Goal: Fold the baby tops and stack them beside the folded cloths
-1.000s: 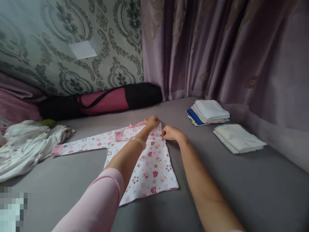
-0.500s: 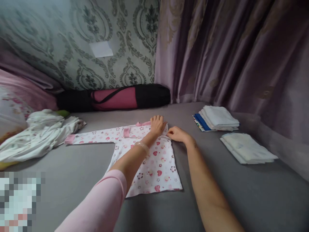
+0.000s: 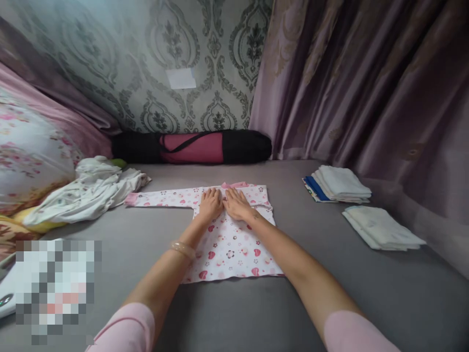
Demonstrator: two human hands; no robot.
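Note:
A small white long-sleeved shirt (image 3: 234, 249) with pink hearts and flowers lies flat on the grey sheet. Its left sleeve (image 3: 164, 197) stretches out sideways to a pink cuff. The right sleeve lies folded across the upper part, its cuff hidden under my hands. My left hand (image 3: 211, 204) rests palm down on the shirt's upper middle, fingers extended. Just beside it, my right hand (image 3: 237, 204) presses flat on the folded sleeve, fingers stretched toward the pink collar (image 3: 235, 185). Neither hand grips anything.
Folded white cloths (image 3: 340, 182) form a stack at the right, with another folded cloth (image 3: 383, 229) nearer. A crumpled white garment (image 3: 97, 188) lies at the left beside a floral pillow (image 3: 32, 142). Along the wall stretches a black and maroon bag (image 3: 198, 147). A blurred-out object covers the lower left.
My left hand has moved left from the shirt's right shoulder. My right hand has let go of the right edge and come to lie flat beside it. The view has shifted left.

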